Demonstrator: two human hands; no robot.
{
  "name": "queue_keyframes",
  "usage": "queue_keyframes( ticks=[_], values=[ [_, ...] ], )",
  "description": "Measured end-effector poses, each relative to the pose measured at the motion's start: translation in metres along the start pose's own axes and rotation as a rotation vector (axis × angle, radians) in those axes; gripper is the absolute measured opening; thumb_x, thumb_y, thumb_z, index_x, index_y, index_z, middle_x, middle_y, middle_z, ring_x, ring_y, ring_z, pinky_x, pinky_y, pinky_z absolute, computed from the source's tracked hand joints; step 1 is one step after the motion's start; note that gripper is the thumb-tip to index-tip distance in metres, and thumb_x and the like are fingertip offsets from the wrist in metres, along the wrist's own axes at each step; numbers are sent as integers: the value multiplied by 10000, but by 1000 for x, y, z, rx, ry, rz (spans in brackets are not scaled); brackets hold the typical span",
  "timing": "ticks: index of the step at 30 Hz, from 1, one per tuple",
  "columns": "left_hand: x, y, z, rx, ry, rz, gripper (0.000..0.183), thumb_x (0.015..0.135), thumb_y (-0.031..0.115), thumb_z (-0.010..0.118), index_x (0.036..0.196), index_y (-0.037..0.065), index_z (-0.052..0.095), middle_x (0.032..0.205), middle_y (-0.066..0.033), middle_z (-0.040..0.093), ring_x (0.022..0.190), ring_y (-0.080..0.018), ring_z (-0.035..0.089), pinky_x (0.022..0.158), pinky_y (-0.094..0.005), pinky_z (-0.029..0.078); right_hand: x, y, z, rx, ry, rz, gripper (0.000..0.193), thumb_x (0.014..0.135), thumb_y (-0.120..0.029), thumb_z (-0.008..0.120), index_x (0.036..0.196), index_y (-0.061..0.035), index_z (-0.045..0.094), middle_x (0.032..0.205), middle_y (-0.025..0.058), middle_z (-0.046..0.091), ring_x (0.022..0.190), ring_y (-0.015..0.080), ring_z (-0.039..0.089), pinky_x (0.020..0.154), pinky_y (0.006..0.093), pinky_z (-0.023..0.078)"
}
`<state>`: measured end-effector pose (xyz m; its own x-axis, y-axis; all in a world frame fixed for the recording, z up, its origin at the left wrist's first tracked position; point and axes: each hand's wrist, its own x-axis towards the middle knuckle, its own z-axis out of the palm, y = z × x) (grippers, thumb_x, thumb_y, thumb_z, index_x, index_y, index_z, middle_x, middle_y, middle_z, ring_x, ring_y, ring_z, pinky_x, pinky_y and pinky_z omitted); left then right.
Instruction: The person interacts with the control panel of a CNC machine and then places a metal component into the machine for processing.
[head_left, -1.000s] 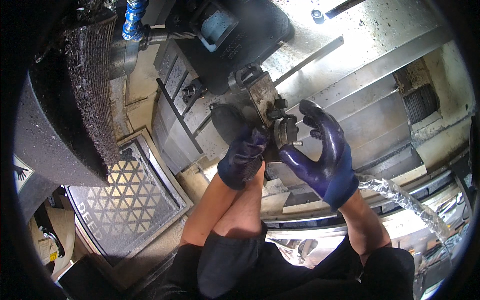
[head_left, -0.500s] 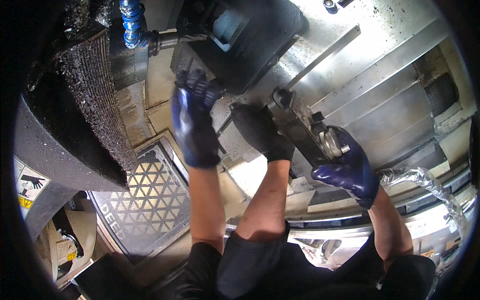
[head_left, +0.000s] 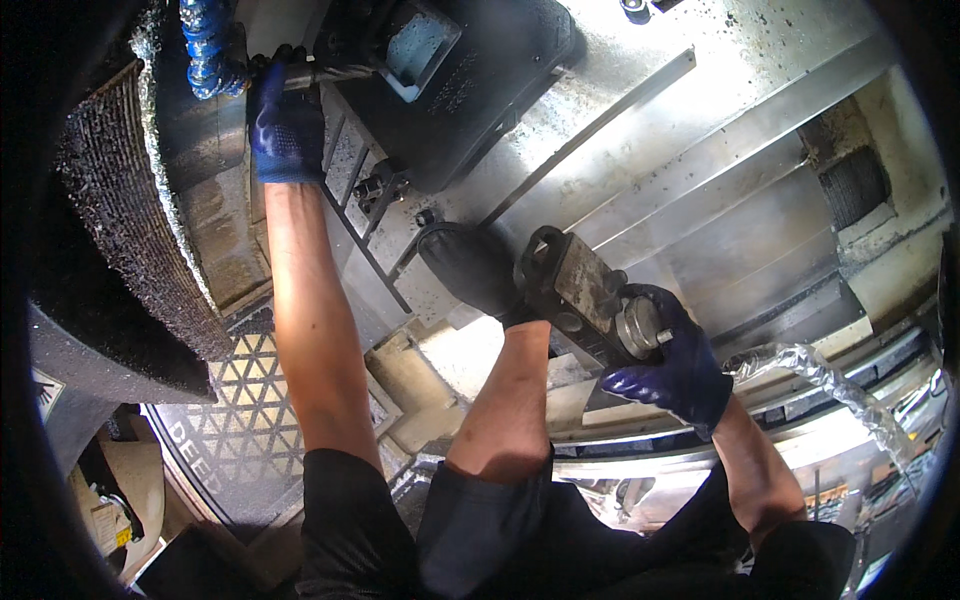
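Observation:
My left hand [head_left: 288, 130], in a dark blue glove, reaches to the upper left. Its fingers curl over a metal pipe fitting [head_left: 330, 72] beside a blue segmented hose [head_left: 205, 50]; the glove covers most of the grip. My right hand [head_left: 680, 365], gloved alike, is closed around the near end of a long dark metal block [head_left: 583, 285]. The block has a looped far end and a silver round disc [head_left: 638, 328] with a short stud. It is held tilted above the metal bed, next to my black shoe [head_left: 470, 265].
A dark machine block [head_left: 455, 125] with a square opening stands at the top. Chip-covered metal plates [head_left: 700, 190] stretch to the right. A ribbed, chip-coated part [head_left: 130, 200] rises at the left, above a patterned mat [head_left: 245, 420]. A foil-wrapped hose [head_left: 830, 375] curves at the lower right.
My left hand has moved up and left onto the pipe fitting. My right hand still holds the metal block, whose disc side is now turned more into view. The whole view has shifted slightly.

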<state>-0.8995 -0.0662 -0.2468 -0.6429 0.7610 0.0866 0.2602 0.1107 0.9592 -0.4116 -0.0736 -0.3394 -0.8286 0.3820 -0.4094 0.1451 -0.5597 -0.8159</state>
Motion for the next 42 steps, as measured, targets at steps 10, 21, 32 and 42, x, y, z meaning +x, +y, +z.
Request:
queue_keyframes(
  ticks=[10,21,32,42],
  values=[
    [12,-2,48,-227,547,17,276,882,145,669,1129,32,620,1104,-131,634,1045,-281,614,933,-414,509,14,-5,3,-41,13,-92,689,746,-226,766,1336,-36,466,1239,109,565,1148,185,535,984,341,436],
    [9,-10,9,-174,226,43,350,858,95,670,1198,27,627,1223,-133,621,1067,-260,619,945,-366,498,14,4,-6,0,-42,-5,546,792,-182,756,1257,-31,513,1149,148,626,1078,227,614,923,349,488],
    [14,-12,20,-123,367,105,291,795,76,712,1079,23,671,1006,-117,661,947,-267,627,849,-377,520,21,-6,2,-88,-64,-154,608,762,-204,787,1274,-16,518,1147,164,645,1069,250,642,913,358,511],
    [10,-9,25,-263,358,13,274,822,108,697,1084,44,652,1075,-118,649,1042,-293,616,924,-446,503,25,-12,4,-83,-55,-184,611,759,-208,802,1264,-8,522,1137,169,652,1060,237,648,897,348,522]
  ],
)
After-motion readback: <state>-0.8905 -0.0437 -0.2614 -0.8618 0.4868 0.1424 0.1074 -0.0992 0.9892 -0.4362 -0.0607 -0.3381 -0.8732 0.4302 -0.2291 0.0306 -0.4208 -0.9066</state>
